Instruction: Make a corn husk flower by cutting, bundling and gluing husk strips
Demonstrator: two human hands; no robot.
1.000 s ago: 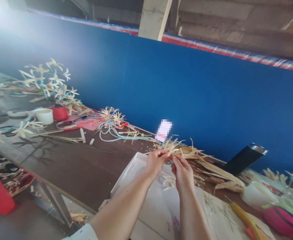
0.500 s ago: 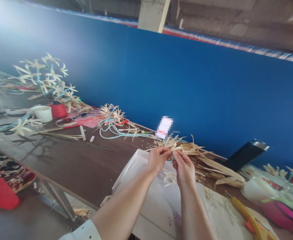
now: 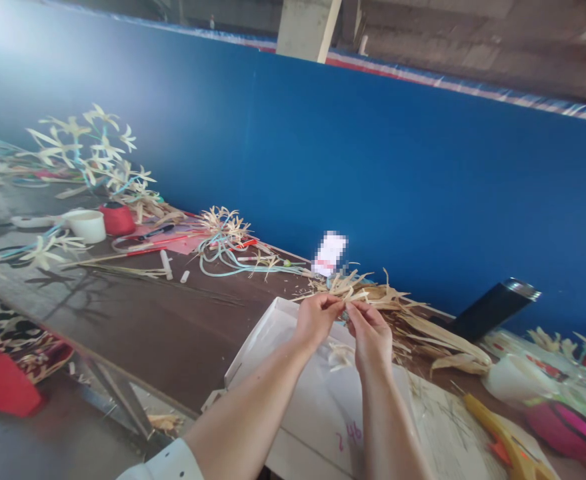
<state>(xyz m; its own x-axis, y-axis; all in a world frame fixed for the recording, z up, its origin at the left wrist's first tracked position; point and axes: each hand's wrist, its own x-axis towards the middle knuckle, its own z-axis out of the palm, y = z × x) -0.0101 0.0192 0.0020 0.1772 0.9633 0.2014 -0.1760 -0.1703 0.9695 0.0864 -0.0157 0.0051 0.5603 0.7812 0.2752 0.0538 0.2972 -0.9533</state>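
Over the top of a shallow white box (image 3: 253,352), my left hand (image 3: 319,317) and my right hand (image 3: 371,330) meet at the fingertips. Both are closed in a pinch on a small piece with pale dried-husk strips (image 3: 357,295) that fan out above the fingers. A bit of bluish grey shows just under the pinch; most of the piece is hidden by my fingers. Right behind lies a heap of dried husks (image 3: 423,325). A loose pale husk flower (image 3: 340,355) rests in the box, below and between my hands.
A black flask (image 3: 493,310) leans to the right. Nearer are a white tape roll (image 3: 517,378), a yellow glue gun (image 3: 497,433) and a pink round case (image 3: 565,427). Leftward lie husk flowers on blue stems (image 3: 223,227), scissors (image 3: 155,231) and a white cup (image 3: 87,227). A blue partition (image 3: 293,167) stands behind.
My fingertips stay pinched together in nearly the same place. My right hand has shifted slightly, and the pale strips above the fingers have turned a little.
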